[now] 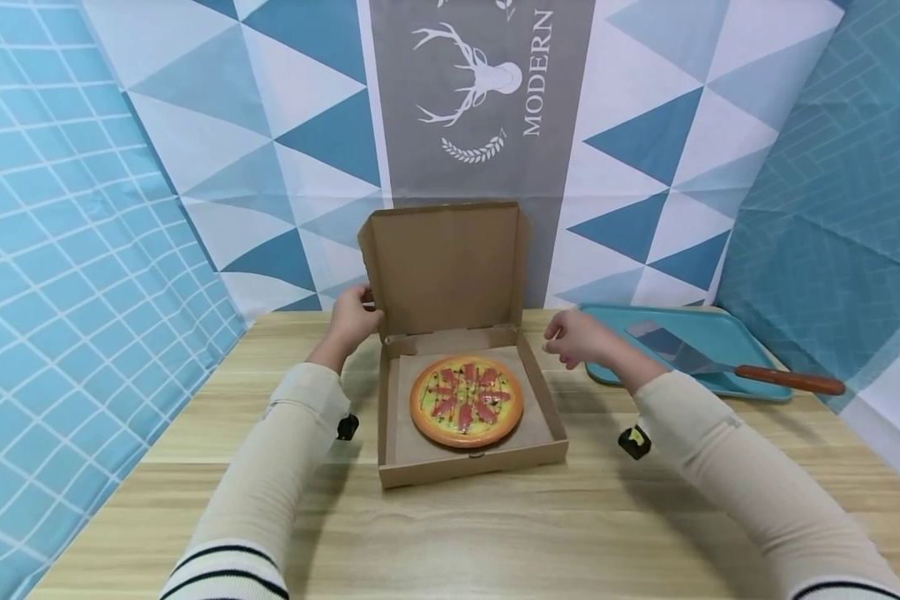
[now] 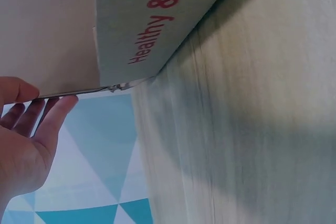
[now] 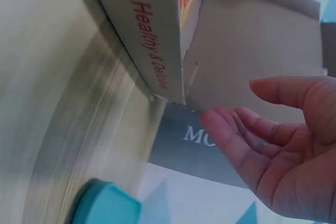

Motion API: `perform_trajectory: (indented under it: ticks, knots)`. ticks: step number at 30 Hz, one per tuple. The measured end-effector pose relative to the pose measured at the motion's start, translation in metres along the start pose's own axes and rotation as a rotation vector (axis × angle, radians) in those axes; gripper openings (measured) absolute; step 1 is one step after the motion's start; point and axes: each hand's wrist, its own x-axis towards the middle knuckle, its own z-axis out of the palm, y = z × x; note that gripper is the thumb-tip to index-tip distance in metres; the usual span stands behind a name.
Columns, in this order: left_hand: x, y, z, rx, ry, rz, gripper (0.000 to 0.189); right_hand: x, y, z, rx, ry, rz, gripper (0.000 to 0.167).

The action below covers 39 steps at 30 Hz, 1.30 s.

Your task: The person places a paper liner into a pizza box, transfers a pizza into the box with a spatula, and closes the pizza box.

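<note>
A cardboard pizza box [image 1: 472, 477] stands on the wooden table with its lid [image 1: 450, 271] raised upright at the back. Inside lies a whole pizza [image 1: 467, 402] with red strips arranged like petals. My left hand [image 1: 354, 318] pinches the left edge of the lid; in the left wrist view its thumb is on the inner face and the fingers are behind. To the right of the box, my right hand [image 1: 587, 337] hovers with loosely bent fingers and nothing in them. The right wrist view shows its thumb and fingertips apart, close to the lid's right side.
A blue tray [image 1: 708, 327] lies at the back right of the table. Across it rests a spatula [image 1: 787, 379], its wooden handle sticking out past the tray's right rim. Patterned cloth [image 1: 637, 150] hangs behind the table and at both sides.
</note>
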Motion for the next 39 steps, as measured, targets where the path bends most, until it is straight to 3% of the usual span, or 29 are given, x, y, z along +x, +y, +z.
perform_trajectory:
  ticks: [7, 13, 16, 19, 22, 26, 33, 39]
  knots:
    - [0.005, 0.001, -0.002, -0.023, -0.035, -0.031, 0.045, 0.034, 0.002, 0.003, -0.01, 0.222, -0.057, 0.02]
    - [0.012, 0.008, -0.008, -0.01, -0.1, -0.085, 0.051, 0.059, -0.009, -0.005, -0.012, 0.287, 0.009, 0.01]
    - [0.014, 0.015, -0.011, -0.014, -0.136, -0.115, 0.053, 0.068, -0.012, -0.01, 0.007, 0.317, 0.044, 0.025]
    - [0.015, 0.019, -0.012, -0.056, -0.16, -0.144, 0.052, 0.074, -0.012, -0.011, 0.112, 0.309, 0.105, 0.031]
    - [0.015, 0.021, -0.01, -0.108, -0.164, -0.169, 0.051, 0.078, -0.012, -0.009, 0.276, 0.283, 0.16, 0.015]
    - [0.014, 0.021, -0.004, -0.149, -0.146, -0.187, 0.048, 0.083, -0.013, -0.001, 0.387, 0.29, 0.196, 0.037]
    - [0.014, 0.022, 0.0, -0.088, -0.108, -0.158, 0.047, 0.088, -0.016, 0.006, 0.315, 0.416, 0.189, 0.028]
    - [0.017, 0.025, -0.003, -0.013, -0.104, -0.152, 0.047, 0.09, -0.019, 0.006, 0.226, 0.478, 0.175, 0.017]
